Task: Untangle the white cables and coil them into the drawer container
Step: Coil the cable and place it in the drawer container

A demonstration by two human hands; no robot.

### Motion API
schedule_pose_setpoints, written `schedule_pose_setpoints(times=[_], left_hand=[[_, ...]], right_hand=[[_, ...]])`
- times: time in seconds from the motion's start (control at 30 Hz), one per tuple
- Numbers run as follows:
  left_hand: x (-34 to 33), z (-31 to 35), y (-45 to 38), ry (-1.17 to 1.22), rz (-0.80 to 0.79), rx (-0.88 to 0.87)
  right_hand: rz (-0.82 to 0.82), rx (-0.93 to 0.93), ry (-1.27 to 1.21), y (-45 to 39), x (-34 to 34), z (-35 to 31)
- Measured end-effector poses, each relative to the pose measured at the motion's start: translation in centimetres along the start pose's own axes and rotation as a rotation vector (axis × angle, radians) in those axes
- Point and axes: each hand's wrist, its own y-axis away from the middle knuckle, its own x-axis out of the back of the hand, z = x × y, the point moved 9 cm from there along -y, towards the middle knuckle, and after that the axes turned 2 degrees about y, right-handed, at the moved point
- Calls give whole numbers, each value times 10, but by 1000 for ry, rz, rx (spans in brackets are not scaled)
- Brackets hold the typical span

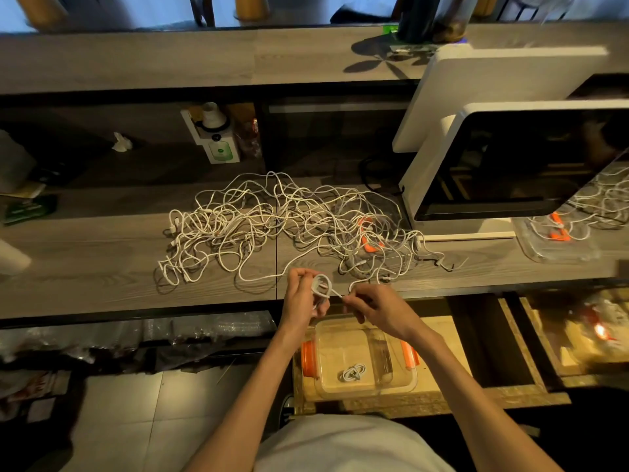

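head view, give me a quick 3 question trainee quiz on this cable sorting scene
1. True or false: the clear container in the open drawer already holds one coiled cable.
2. What does the left hand hold?
A. an orange clip
B. a small coil of white cable
C. nothing
3. Fill in: the big tangle of white cables lies on the ____, beyond both hands.

Key
1. True.
2. B; the right hand pinches the loose cable running off that coil.
3. The wooden counter.
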Motion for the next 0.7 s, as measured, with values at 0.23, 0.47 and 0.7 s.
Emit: schedule_pose_setpoints(times=[0.23,0.47,0.7], left_hand=[[-5,-6,-2,267,-118,89],[-9,-2,4,278,-224,88],[3,-1,0,247,-210,81]], right_hand=[[80,-6,-23,9,4,4],[108,-10,-127,9,1,4],[141,-33,-150,12,6,2]])
